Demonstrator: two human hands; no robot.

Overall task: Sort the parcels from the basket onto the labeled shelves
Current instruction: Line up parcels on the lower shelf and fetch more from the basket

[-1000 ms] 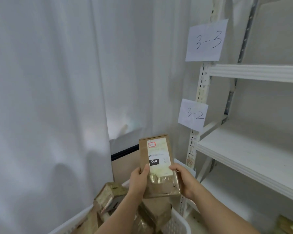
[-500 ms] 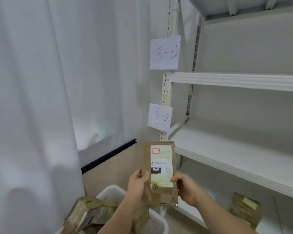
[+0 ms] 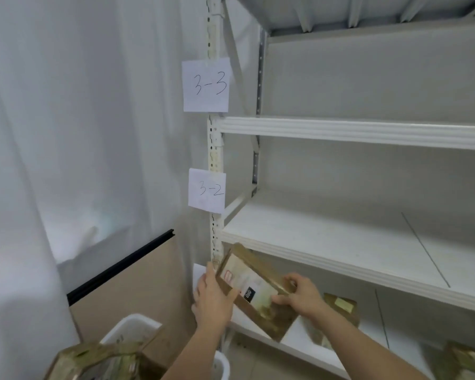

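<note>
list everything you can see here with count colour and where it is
held parcel: 1, brown with white label, tilted in front of the bottom shelf
shelf parcels: at least 2, brown, on the bottom shelf
basket: 1, white, lower left, parcels in it
shelf rack: 1, white, right
paper labels: 2 legible, white, 3-3 above 3-2, on the post
curtain: 1, white, left
board: 1, tan, black edge, leaning behind the basket
left hand: grips held parcel
right hand: grips held parcel

Tilted brown labelled parcel [image 3: 254,290], held
</note>
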